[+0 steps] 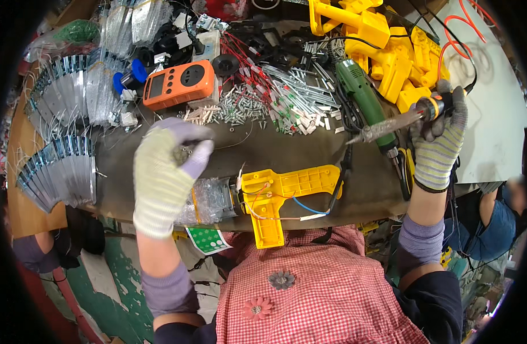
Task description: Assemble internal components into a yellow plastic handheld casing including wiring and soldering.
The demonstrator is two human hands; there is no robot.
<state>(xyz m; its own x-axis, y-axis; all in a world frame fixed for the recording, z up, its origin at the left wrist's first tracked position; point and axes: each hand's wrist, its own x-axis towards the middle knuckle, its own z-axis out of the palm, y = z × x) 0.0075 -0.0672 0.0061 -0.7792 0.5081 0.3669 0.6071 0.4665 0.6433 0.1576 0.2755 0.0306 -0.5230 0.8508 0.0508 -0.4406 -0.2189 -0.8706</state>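
Observation:
My right hand (441,140), in a striped glove, grips a soldering iron (430,109) by its handle. Its grey, worn shaft points left over a green electric screwdriver (355,86). My gloved left hand (166,172) is closed in a pinch above the bench; a thin wire (240,141) runs out from its fingertips. Between my hands lies an open yellow plastic housing half (269,198), shaped like a handle, with blue and pale wires inside. A clear-wrapped barrel part (212,200) joins its left end, partly behind my left hand.
An orange meter (180,85), a blue spool (138,71), piles of screws (237,106) and red leads (246,57) lie behind. Fanned metal-tipped strips (57,172) sit left. Yellow housings (389,57) are stacked back right. Another person (496,221) is at the right edge.

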